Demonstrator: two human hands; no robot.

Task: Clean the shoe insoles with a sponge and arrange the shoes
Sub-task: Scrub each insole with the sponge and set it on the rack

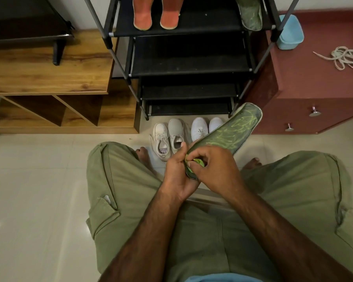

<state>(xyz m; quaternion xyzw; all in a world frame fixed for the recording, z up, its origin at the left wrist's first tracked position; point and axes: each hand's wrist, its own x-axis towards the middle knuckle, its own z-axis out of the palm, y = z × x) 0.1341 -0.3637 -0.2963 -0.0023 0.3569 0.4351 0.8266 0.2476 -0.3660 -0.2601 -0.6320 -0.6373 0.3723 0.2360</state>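
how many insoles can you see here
4: two orange insoles on the rack's top shelf, a green insole at its right end, a second green insole in the left hand. The white shoes may hide more.

Two insoles (pixel 143 17) lie left on the rack's (pixel 188 33) top shelf, a third insole (pixel 251 17) at its right edge. Four shoes (pixel 175 133) stand on the floor (pixel 39 180) before the rack. A tub (pixel 289 31) and rope (pixel 346 60) lie on the chest (pixel 314 88) to its right.

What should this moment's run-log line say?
left hand: grips green insole | right hand: pinches sponge against its heel | four white shoes on floor
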